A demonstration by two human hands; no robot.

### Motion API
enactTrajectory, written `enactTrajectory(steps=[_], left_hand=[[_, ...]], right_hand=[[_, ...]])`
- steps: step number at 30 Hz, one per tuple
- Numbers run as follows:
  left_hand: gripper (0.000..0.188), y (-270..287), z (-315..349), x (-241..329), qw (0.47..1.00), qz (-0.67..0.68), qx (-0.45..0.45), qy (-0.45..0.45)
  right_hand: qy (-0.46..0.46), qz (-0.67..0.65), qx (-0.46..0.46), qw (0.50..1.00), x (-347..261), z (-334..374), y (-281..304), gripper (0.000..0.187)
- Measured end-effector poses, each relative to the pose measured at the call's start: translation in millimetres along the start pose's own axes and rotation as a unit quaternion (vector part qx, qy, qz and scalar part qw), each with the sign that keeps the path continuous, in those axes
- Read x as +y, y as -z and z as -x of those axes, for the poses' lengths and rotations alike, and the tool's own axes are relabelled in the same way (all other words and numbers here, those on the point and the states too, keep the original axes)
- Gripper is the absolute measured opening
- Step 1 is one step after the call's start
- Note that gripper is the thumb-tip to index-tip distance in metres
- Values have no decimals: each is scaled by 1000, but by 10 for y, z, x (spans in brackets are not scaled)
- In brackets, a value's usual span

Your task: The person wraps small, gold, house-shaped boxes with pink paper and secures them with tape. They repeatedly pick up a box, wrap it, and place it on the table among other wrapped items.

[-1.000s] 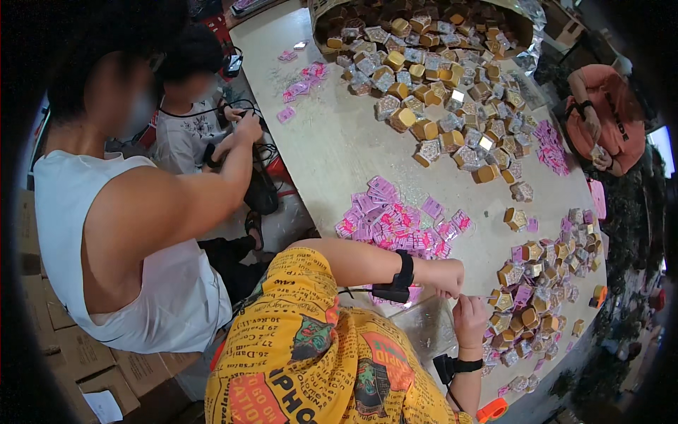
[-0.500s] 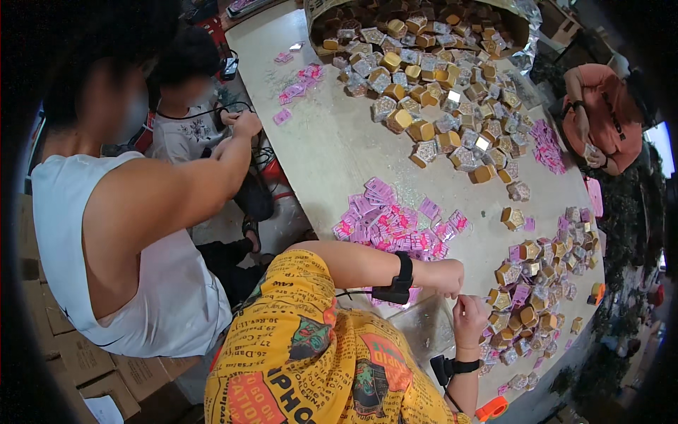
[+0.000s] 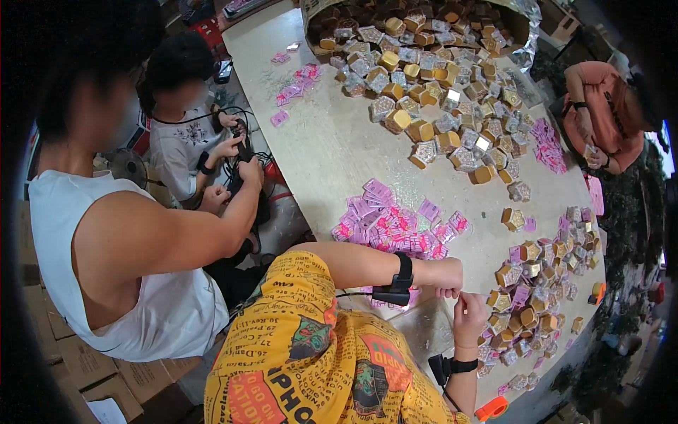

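Note:
My left hand [image 3: 445, 274] is closed, palm down, above the near part of the table [image 3: 325, 162]. Just right of it and a little nearer, my right hand [image 3: 470, 316] is raised with its fingers pinched. The fingertips of both hands almost meet; whatever lies between them is too small to make out. Beyond my left forearm lies a heap of pink printed cards [image 3: 402, 230], partly hidden by that arm. To the right of my right hand spreads a pile of small gold-and-clear faceted boxes [image 3: 530, 314] with pink cards among them. Black bands circle both my wrists.
A larger heap of gold boxes [image 3: 431, 131] spills from a foil-lined container [image 3: 526, 46] at the far side. An orange tape roll [image 3: 492, 408] sits by my right forearm. Co-workers stand at left [image 3: 141, 261] and far right [image 3: 607, 116]. Cartons [image 3: 85, 360] stack lower left.
My hands stay nearly in place, my left fingers shifting slightly. At left, the co-worker in the white sleeveless top has lowered their hand, and the one behind has turned, hands now on dark cables.

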State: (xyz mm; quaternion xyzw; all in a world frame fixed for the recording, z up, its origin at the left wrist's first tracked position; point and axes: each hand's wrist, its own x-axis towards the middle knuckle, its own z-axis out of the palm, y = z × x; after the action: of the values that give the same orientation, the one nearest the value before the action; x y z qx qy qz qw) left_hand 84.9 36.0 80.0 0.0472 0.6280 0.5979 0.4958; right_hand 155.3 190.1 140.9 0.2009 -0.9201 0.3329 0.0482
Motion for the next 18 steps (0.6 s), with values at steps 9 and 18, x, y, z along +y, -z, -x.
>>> enactTrajectory(steps=[9, 18], left_hand=[[19, 86, 272, 255, 984, -163, 1, -76], [24, 207, 128, 197, 953, -271, 31, -135]], right_hand=[[-23, -5, -22, 999, 21, -67, -4, 8], [-36, 9, -19, 999, 51, -118, -20, 9]])
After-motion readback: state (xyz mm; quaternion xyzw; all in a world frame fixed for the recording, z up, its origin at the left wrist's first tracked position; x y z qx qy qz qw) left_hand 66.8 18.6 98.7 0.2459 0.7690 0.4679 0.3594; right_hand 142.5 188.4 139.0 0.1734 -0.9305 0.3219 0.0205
